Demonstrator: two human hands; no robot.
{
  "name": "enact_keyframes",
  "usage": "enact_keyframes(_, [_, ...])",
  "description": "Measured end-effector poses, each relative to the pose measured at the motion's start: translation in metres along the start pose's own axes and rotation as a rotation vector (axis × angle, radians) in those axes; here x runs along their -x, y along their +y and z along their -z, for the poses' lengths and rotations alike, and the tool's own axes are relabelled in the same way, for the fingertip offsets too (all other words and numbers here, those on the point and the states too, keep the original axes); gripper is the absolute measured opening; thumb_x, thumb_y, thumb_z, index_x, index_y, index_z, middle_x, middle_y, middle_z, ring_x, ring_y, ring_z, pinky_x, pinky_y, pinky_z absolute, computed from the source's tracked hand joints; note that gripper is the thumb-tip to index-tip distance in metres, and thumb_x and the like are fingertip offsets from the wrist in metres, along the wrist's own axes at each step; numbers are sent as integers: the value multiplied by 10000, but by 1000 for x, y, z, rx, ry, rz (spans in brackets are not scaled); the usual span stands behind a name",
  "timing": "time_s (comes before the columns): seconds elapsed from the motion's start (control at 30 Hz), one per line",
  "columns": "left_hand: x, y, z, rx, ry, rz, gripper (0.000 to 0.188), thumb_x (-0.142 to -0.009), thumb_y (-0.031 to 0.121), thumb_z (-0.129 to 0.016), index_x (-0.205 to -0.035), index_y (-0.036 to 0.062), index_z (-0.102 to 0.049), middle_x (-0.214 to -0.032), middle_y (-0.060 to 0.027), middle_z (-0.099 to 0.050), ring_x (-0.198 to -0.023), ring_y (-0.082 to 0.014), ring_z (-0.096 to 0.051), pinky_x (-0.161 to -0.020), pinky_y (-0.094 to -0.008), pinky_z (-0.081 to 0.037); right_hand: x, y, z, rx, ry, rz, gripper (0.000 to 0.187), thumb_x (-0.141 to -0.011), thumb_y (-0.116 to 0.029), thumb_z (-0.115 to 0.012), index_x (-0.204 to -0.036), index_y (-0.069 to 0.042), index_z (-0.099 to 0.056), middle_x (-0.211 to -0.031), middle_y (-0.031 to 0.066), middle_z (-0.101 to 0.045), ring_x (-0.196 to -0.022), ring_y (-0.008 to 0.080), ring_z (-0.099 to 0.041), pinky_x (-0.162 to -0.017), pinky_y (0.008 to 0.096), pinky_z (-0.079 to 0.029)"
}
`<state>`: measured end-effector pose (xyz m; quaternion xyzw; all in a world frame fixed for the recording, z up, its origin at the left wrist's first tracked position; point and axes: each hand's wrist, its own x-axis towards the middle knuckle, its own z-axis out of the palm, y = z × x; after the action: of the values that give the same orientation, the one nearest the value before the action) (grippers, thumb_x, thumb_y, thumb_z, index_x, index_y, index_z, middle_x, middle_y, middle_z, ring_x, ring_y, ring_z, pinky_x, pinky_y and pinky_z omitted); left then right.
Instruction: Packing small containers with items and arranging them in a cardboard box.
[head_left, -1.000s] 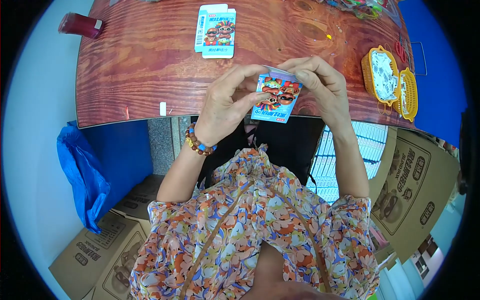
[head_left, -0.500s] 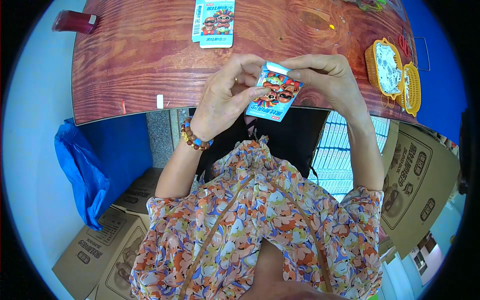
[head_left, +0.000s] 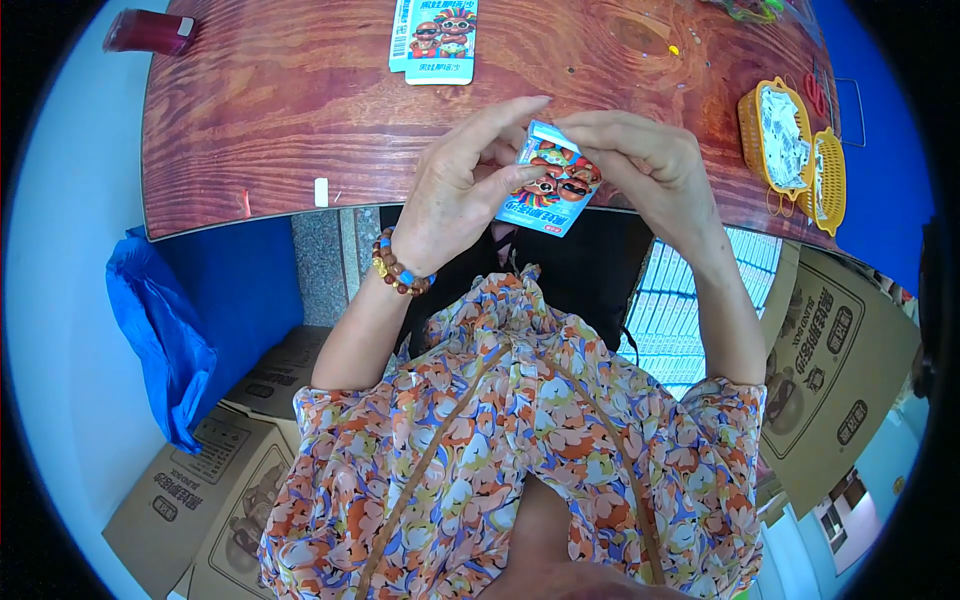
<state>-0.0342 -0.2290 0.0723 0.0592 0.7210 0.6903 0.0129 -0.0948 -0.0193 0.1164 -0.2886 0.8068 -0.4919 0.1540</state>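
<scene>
A small light-blue printed carton point(head_left: 552, 190) with cartoon figures is held up at the table's near edge, tilted, with its white end flap turned toward the far side. My left hand point(head_left: 462, 178) grips its left side, thumb across the printed face and index finger stretched out past the flap. Against the upper right corner, my right hand point(head_left: 645, 165) is closed on the carton, its fingers bent over the flap end. What the fingers behind the carton do is hidden. Farther off on the table lies a similar flat light-blue carton point(head_left: 440, 45).
Two yellow baskets point(head_left: 750, 135) holding small white packets stand at the table's right, beside red scissors point(head_left: 815, 95). A dark red container point(head_left: 150, 32) lies far left. Below are a blue bag point(head_left: 165, 340), brown cardboard boxes point(head_left: 185, 480) and stacked light-blue cartons point(head_left: 690, 300).
My left index finger has lifted off the flap end and straightened. My right fingers have curled farther over the carton's top. The carton stays in about the same place.
</scene>
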Motion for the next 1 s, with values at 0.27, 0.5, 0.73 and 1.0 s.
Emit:
enact_keyframes(0.27, [5, -8, -7, 176, 58, 72, 413, -865, 3, -682, -1267, 89, -634, -961, -43, -635, -809, -90, -641, -723, -233, -538, 19, 8, -22, -229, 201, -96, 265, -886, -40, -673, -1149, -9, -672, -1143, 102, -679, -977, 146, -687, -746, 285, -581])
enact_keyframes(0.5, [10, 0, 2, 198, 8, 211, 424, -871, 12, -684, -1283, 94, -624, -967, -34, -630, -810, -78, -641, -703, -217, -530, 22, 9, -23, -244, 203, -37, 243, -896, 15, -642, -1137, 6, -673, -1127, 101, -674, -941, 148, -681, -738, 268, -588])
enact_keyframes(0.73, [4, 7, -15, 73, 62, 137, 358, -876, -21, -671, -1223, 37, -607, -969, -18, -590, -883, -84, -612, -740, -232, -511, 34, 16, -15, -650, 198, -298, 344, -928, -88, -634, -1267, -41, -603, -1150, 64, -661, -1009, 129, -632, -830, 256, -520])
enact_keyframes(1.0, [23, -13, -64, 144, -116, 134, 367, -911, -60, -607, -1270, -23, -536, -1221, -128, -601, -1049, -166, -616, -907, -307, -506, 122, 42, -42, -718, 256, -282, 312, -960, -130, -618, -1237, 1, -564, -1102, 21, -634, -1007, 77, -580, -909, 271, -477])
